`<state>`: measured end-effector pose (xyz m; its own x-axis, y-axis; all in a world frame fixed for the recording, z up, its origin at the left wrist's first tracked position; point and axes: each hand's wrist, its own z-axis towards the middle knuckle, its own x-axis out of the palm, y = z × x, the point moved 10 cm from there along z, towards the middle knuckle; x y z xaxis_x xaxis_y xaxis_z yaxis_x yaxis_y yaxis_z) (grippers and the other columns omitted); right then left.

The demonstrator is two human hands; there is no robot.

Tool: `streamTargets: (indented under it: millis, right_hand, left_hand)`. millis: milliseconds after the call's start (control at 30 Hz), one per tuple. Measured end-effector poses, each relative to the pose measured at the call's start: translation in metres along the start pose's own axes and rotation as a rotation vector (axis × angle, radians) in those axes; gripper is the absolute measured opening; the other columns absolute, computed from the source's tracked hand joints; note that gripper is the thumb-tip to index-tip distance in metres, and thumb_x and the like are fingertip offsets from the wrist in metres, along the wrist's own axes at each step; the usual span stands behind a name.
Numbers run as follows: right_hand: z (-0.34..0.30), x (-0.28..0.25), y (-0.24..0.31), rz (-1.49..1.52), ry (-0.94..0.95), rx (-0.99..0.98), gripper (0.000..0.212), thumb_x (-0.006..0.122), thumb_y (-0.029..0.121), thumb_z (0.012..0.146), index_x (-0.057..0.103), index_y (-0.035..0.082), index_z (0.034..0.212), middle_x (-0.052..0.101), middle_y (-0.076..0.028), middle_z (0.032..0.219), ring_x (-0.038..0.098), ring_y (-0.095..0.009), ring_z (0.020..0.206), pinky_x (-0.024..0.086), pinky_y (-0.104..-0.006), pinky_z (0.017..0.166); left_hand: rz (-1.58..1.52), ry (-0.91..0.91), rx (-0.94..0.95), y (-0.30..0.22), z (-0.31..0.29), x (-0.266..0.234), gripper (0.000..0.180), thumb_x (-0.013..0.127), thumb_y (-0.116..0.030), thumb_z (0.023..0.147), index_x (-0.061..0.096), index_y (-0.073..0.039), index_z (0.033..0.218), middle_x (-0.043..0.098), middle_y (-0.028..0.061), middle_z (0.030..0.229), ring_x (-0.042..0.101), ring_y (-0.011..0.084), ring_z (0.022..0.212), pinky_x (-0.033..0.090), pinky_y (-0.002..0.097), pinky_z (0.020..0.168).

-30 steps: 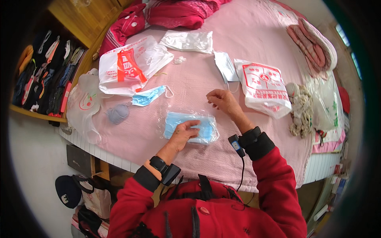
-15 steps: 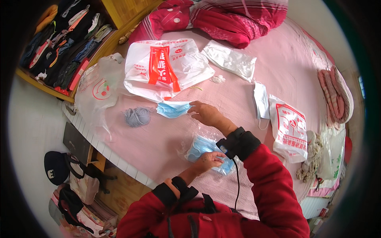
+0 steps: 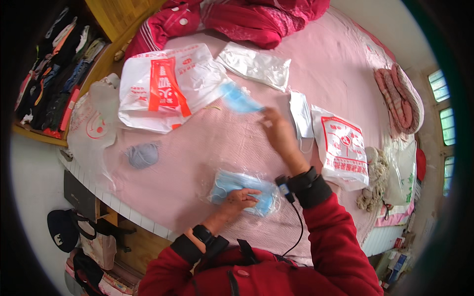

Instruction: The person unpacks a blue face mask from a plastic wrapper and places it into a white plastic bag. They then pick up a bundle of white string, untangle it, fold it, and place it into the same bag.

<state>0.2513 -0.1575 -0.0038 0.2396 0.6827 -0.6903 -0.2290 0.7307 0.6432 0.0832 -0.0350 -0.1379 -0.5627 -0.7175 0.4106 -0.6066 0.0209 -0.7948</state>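
Observation:
My left hand (image 3: 240, 199) rests flat on a clear plastic bag of blue face masks (image 3: 242, 192) lying on the pink bed cover (image 3: 340, 74). My right hand (image 3: 277, 132) is raised above the bed and pinches one loose blue face mask (image 3: 239, 100), which hangs blurred to its left over the edge of a white and red plastic bag (image 3: 165, 91). Both sleeves are red, with a dark band at each wrist.
A clear empty packet (image 3: 256, 65) lies further back, another white and red bag (image 3: 341, 148) on the right. A grey crumpled item (image 3: 142, 155) sits near the bed's left edge. Red bedding (image 3: 247, 17) is piled at the top; shelves of clothes (image 3: 54, 64) stand on the left.
My right hand has picked the loose blue mask up off the bed and lifted it up and to the right. My left hand stays on the bag of masks.

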Motion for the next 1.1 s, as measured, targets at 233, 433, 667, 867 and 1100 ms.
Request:
streamTargets:
  millis: [233, 433, 667, 867, 1100]
  right_hand:
    - [-0.041, -0.068, -0.091, -0.508, -0.069, 0.414, 0.035, 0.057, 0.024, 0.077, 0.056, -0.004, 0.096, 0.052, -0.018, 0.109, 0.054, -0.032, 0.092, 0.044, -0.0401, 0.078]
    - [-0.047, -0.057, -0.11, -0.56, -0.003, 0.479, 0.023, 0.053, 0.016, 0.076, 0.06, -0.004, 0.086, 0.057, -0.019, 0.088, 0.056, -0.033, 0.083, 0.044, -0.0396, 0.075]
    - [-0.087, -0.074, -0.09, 0.144, -0.1, 0.554, 0.023, 0.06, 0.011, 0.073, 0.056, 0.001, 0.094, 0.058, -0.014, 0.077, 0.058, -0.024, 0.073, 0.046, -0.0323, 0.066]
    - [-0.209, -0.103, -0.051, 0.842, -0.067, 0.648, 0.041, 0.061, 0.002, 0.073, 0.048, -0.002, 0.112, 0.058, -0.006, 0.086, 0.054, -0.012, 0.079, 0.044, -0.0234, 0.067]
    - [-0.385, -0.184, -0.061, 0.913, -0.394, 0.909, 0.025, 0.059, 0.001, 0.075, 0.055, 0.0, 0.1, 0.06, -0.003, 0.086, 0.056, -0.01, 0.078, 0.043, -0.0207, 0.068]
  left_hand:
    - [-0.089, -0.019, -0.06, 0.002, -0.002, 0.002, 0.036, 0.058, 0.003, 0.076, 0.054, -0.002, 0.112, 0.06, 0.0044, 0.091, 0.056, 0.0097, 0.085, 0.044, 0.0208, 0.076]
    - [-0.009, -0.055, -0.052, 0.001, 0.0, -0.002, 0.037, 0.059, 0.003, 0.075, 0.054, -0.002, 0.111, 0.06, 0.0048, 0.091, 0.056, 0.0097, 0.086, 0.045, 0.0204, 0.076]
    - [-0.024, -0.121, -0.061, 0.0, 0.0, -0.007, 0.035, 0.06, 0.003, 0.073, 0.056, -0.001, 0.107, 0.06, 0.0059, 0.09, 0.057, 0.0128, 0.083, 0.046, 0.0225, 0.076]
    - [0.003, -0.126, -0.055, 0.002, 0.005, -0.012, 0.037, 0.062, 0.003, 0.072, 0.054, -0.001, 0.108, 0.06, 0.007, 0.088, 0.058, 0.0126, 0.08, 0.048, 0.0231, 0.071]
    - [0.011, -0.156, -0.051, -0.003, 0.007, -0.017, 0.035, 0.061, 0.003, 0.073, 0.053, 0.0, 0.106, 0.06, 0.0076, 0.089, 0.058, 0.0115, 0.076, 0.05, 0.0207, 0.065]
